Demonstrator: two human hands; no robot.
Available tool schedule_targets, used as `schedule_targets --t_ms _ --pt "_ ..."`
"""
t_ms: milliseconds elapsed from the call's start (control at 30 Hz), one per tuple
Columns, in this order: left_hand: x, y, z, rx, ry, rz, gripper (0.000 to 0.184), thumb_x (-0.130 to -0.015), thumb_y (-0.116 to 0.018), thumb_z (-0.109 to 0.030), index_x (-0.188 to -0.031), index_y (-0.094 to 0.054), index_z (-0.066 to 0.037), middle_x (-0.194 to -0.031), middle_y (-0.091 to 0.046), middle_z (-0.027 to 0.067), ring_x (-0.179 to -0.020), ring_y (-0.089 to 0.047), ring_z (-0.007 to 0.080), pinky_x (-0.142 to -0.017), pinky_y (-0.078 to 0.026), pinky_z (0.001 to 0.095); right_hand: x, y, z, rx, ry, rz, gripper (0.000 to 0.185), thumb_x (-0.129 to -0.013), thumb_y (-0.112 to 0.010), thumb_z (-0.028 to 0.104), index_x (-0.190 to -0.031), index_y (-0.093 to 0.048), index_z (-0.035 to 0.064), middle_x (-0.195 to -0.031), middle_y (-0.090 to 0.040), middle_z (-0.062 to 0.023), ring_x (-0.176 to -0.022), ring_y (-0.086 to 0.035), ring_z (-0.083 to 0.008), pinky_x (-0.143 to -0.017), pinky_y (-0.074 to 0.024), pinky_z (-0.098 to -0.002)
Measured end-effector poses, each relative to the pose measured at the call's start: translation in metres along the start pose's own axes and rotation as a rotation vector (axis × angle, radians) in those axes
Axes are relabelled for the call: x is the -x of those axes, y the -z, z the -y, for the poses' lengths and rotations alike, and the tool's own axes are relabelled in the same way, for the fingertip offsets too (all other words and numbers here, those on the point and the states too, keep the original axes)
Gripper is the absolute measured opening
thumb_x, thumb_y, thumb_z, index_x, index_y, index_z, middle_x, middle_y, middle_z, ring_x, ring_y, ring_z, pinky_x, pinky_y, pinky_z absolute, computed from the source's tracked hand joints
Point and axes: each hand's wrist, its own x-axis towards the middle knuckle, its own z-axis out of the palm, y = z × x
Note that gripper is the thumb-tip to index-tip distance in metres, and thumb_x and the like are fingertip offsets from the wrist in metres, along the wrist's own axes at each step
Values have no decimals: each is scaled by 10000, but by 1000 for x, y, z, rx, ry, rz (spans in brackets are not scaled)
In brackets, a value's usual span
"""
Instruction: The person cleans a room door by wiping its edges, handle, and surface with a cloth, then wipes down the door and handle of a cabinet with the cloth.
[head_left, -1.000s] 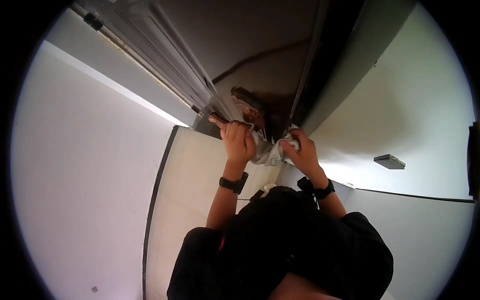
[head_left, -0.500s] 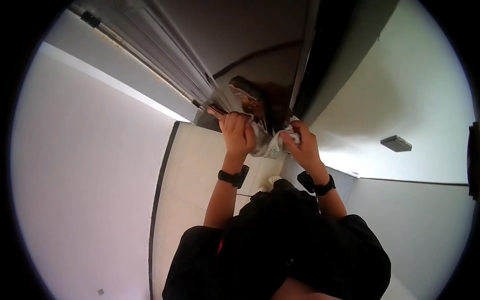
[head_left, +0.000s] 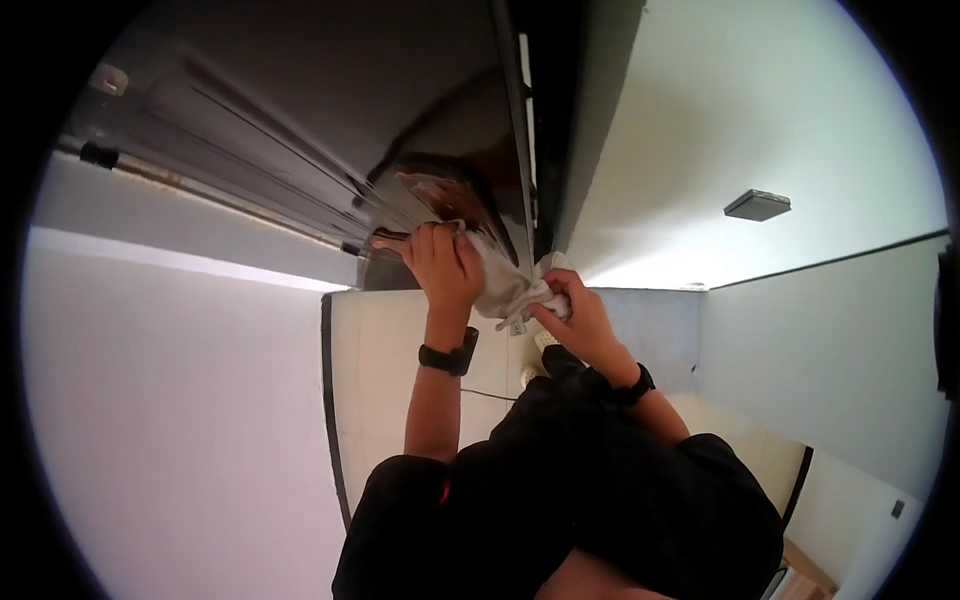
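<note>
A pale grey-white cloth (head_left: 500,290) stretches between my two hands in front of a dark, glossy door (head_left: 430,90). My left hand (head_left: 440,265) is closed on the cloth's left end, against the door hardware. Beside its fingers shows the brown end of what looks like a door handle (head_left: 390,238), mostly hidden by the hand. Just above is a copper-brown panel (head_left: 450,200) on the door. Lower and to the right, my right hand (head_left: 580,315) pinches the bunched other end of the cloth, apart from the door.
White walls (head_left: 180,400) flank me on both sides. A grey switch box (head_left: 758,205) sits on the right wall. Underfoot are pale floor tiles (head_left: 380,340), where a thin dark cable (head_left: 485,394) runs near my light perforated shoes (head_left: 530,374).
The view has shifted, so the door takes up more of the upper left. My right hand has drawn lower, away from the door, and the cloth spans more visibly between the hands.
</note>
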Motion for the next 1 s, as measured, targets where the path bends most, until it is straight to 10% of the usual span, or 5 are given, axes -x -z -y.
schedule_targets --t_ms 1000 --pt "-45 -73 3 -98 78 -52 99 -775 -498 -100 -848 -527 -40 -815 -513 123 -813 -485 311 -805 -327 414 -89 53 -32 -111 151 157 342 -806 -548 26 -1145 -574 64 -951 -611 -149 -811 -599 -292 -720 -478 -314"
